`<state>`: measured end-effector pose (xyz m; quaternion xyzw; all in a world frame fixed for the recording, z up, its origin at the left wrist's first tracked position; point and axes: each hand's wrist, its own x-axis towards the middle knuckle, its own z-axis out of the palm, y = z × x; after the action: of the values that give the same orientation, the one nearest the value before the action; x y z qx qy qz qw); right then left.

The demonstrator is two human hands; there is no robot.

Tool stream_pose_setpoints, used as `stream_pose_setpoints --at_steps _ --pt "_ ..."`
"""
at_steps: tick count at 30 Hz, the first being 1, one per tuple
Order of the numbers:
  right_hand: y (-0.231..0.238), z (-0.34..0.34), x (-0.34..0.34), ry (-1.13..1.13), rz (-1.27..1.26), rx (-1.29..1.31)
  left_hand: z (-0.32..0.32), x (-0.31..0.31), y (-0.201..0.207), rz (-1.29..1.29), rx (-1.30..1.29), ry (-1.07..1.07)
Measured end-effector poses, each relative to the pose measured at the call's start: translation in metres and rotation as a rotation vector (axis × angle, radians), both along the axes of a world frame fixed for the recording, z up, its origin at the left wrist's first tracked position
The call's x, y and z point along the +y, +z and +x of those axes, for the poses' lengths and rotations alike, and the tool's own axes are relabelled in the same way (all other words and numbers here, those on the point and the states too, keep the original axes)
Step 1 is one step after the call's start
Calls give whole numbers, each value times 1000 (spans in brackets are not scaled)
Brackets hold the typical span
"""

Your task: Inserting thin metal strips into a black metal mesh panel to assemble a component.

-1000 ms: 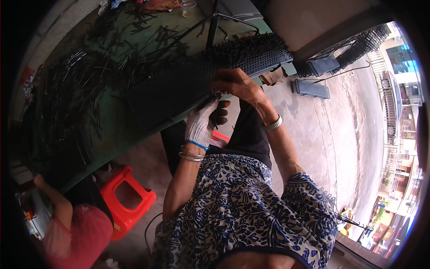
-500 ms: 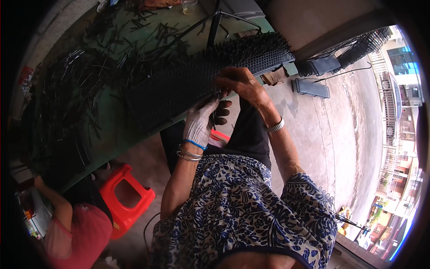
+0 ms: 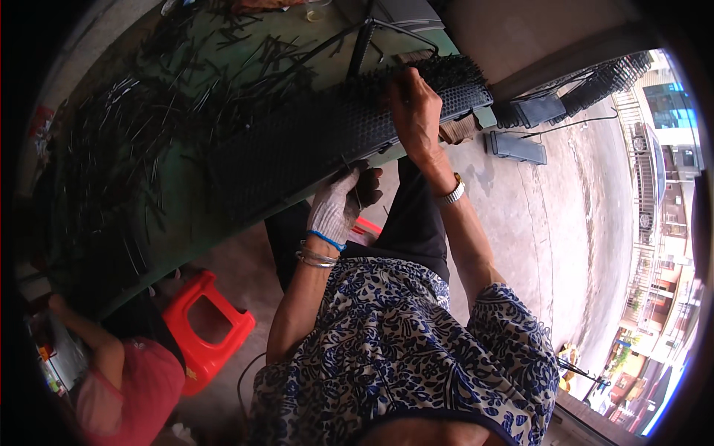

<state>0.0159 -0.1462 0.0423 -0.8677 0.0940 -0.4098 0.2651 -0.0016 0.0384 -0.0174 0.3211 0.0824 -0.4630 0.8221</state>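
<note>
One end of your board (image 3: 305, 141) carries strips (image 3: 455, 72); the remainder looks bare. Your right hand (image 3: 417, 113) is at the strips, left hand (image 3: 342, 199) apart from it; both grips unclear.

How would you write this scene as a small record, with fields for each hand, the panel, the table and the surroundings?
left hand: in a pale glove, near the lower edge of the dark perforated panel; grip partly hidden
right hand: bare, wearing a wristwatch, over the panel; fingers curled, contents unclear
panel: dark bristle-like pieces crowd its right end
table: green table with scattered dark strips
nearby: red stool; person in a pinkish-red top, lower left
</note>
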Motion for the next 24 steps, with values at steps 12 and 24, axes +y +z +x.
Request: stream_pose_setpoints --at_steps 12,24 --pt "-4 12 -2 -32 -56 129 0 5 8 -31 30 -31" --pt "-6 14 0 -20 -246 338 -1 3 27 33 -38 2"
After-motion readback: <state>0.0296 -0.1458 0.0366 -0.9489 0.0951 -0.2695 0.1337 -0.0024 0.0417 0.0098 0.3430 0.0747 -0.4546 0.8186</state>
